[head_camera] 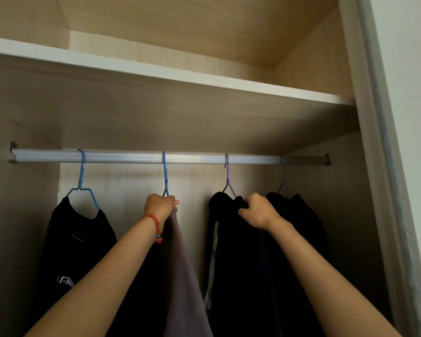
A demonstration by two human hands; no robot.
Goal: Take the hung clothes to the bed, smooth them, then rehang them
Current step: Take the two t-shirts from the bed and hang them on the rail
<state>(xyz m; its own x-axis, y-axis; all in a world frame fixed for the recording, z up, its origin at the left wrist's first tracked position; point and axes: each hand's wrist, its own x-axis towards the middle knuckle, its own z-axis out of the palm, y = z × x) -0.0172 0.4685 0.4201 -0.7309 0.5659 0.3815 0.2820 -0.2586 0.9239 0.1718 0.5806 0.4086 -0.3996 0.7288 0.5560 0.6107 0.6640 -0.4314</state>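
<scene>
Several garments hang from a silver rail (131, 157) inside a wooden wardrobe. My left hand (160, 205), with a red bead bracelet on its wrist, grips the top of a greyish-brown garment (184, 276) just below its blue hanger (165, 175). My right hand (258, 210) grips the collar of a black garment (231, 263) that hangs on a purple hanger (228, 177). At the far left a black shirt with white lettering (75, 244) hangs on another blue hanger (81, 176). Another dark garment (299, 215) hangs at the right on a thin dark hanger (282, 181).
A white-edged shelf (180, 77) runs across above the rail. The wardrobe's right side panel (345, 190) and a pale door frame (384, 166) close off the right. The wardrobe's back wall (195, 181) shows between the garments.
</scene>
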